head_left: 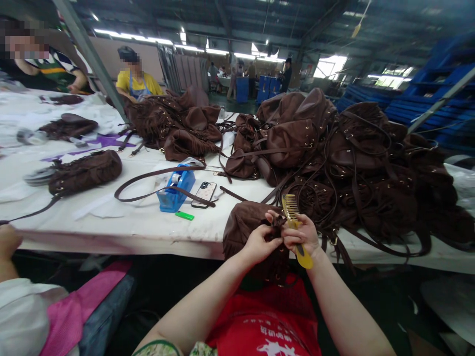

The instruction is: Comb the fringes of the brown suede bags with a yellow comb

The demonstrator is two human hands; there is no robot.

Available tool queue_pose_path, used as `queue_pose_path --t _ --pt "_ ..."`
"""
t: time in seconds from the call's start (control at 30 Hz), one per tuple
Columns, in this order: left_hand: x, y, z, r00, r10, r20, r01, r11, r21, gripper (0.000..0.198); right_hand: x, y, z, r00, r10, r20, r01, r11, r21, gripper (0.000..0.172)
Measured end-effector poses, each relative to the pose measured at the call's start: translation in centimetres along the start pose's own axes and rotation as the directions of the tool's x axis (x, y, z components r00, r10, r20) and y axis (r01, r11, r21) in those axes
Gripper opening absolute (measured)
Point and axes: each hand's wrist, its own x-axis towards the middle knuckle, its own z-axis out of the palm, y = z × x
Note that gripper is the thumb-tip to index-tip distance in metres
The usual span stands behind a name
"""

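A dark brown fringed bag [239, 222] rests at the table's front edge, against my lap. My left hand [260, 243] is closed, thumb and fingers pinching a dark brown drawstring [277, 222] at the bag's top. My right hand [302, 233] is wrapped around a yellow comb [305, 257], whose teeth point up and to the left. The fingertips of that hand meet the same drawstring, close to the left hand. Exactly how the drawstring is looped between the fingers is hidden.
Brown bags with straps [293, 138] are heaped at the back and right. Beyond my left arm are a blue tape dispenser [172, 193], a phone [204, 194] and a green object [184, 215]. Another fringed bag [87, 173] lies left. A co-worker's hand [9, 241] is at the left edge.
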Motion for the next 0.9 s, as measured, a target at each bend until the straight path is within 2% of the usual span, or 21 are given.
queue_pose_path --t 0.1,0.13,0.2,0.3,0.37,0.4,0.47,0.5,0.53,0.57,0.6,0.63,0.7,0.73,0.8,0.9 --pt "0.3 -0.1 0.2 1.000 0.008 0.011 -0.007 0.997 -0.082 0.018 -0.1 -0.4 0.2 1.000 0.000 -0.021 -0.002 0.996 -0.084 0.044" --pt "0.2 0.1 0.1 0.999 0.022 0.045 -0.019 0.996 -0.082 0.019 -0.1 -0.5 0.2 0.999 -0.001 -0.036 -0.003 0.996 -0.094 0.043" --pt "-0.2 0.9 -0.3 0.977 0.086 0.193 -0.076 0.995 -0.058 0.020 0.1 -0.8 0.1 0.999 -0.002 -0.053 -0.002 0.996 -0.087 0.042" --pt "-1.0 2.0 -1.1 0.879 0.185 0.440 -0.200 0.980 -0.013 0.015 0.4 -0.9 -0.4 0.999 0.015 -0.041 -0.018 0.997 -0.072 0.041" --pt "-1.1 2.2 -1.7 0.826 0.176 0.536 -0.186 0.982 -0.036 0.019 0.6 -0.9 -0.9 0.999 0.039 -0.030 -0.042 0.996 -0.080 0.043" --pt "-1.0 2.1 -2.0 0.802 0.135 0.582 -0.109 0.991 -0.080 0.023 0.7 -0.9 -1.1 0.998 0.056 -0.026 -0.058 0.995 -0.081 0.043" --pt "-0.3 1.5 -2.2 0.730 0.012 0.683 0.192 0.956 -0.222 0.032 0.8 -1.0 -1.1 0.996 0.089 -0.018 -0.090 0.993 -0.073 0.043" --pt "0.2 1.0 -2.2 0.676 -0.048 0.735 0.377 0.880 -0.290 0.038 0.8 -1.0 -1.0 0.994 0.108 -0.014 -0.109 0.992 -0.067 0.043" --pt "0.7 0.6 -2.1 0.625 -0.089 0.776 0.544 0.763 -0.350 0.046 0.9 -1.0 -0.7 0.992 0.129 -0.009 -0.130 0.990 -0.063 0.043" --pt "1.2 0.1 -1.9 0.596 -0.105 0.796 0.663 0.624 -0.414 0.053 0.8 -0.9 -0.3 0.988 0.152 -0.005 -0.152 0.986 -0.064 0.042" --pt "1.7 -0.2 -1.8 0.600 -0.103 0.793 0.725 0.488 -0.485 0.057 0.8 -0.7 0.2 0.986 0.170 -0.003 -0.169 0.983 -0.072 0.041" --pt "2.0 -0.5 -1.6 0.628 -0.096 0.772 0.742 0.373 -0.558 0.057 0.6 -0.4 0.8 0.983 0.183 -0.007 -0.183 0.979 -0.088 0.039" --pt "2.4 -0.8 -1.5 0.709 -0.106 0.697 0.699 0.233 -0.676 0.048 0.1 0.7 1.9 0.984 0.175 -0.038 -0.179 0.973 -0.143 0.036" --pt "2.5 -0.9 -1.6 0.734 -0.122 0.668 0.677 0.208 -0.706 0.045 -0.3 1.4 2.4 0.986 0.151 -0.066 -0.161 0.970 -0.185 0.035" --pt "2.5 -1.0 -1.8 0.732 -0.153 0.664 0.680 0.216 -0.700 0.046 -1.2 3.1 3.2 0.990 0.075 -0.121 -0.107 0.951 -0.290 0.033" --pt "2.6 -1.6 -1.4 0.649 -0.182 0.738 0.754 0.280 -0.594 0.061 -2.3 5.5 3.7 0.981 -0.025 -0.192 -0.067 0.888 -0.456 0.031"
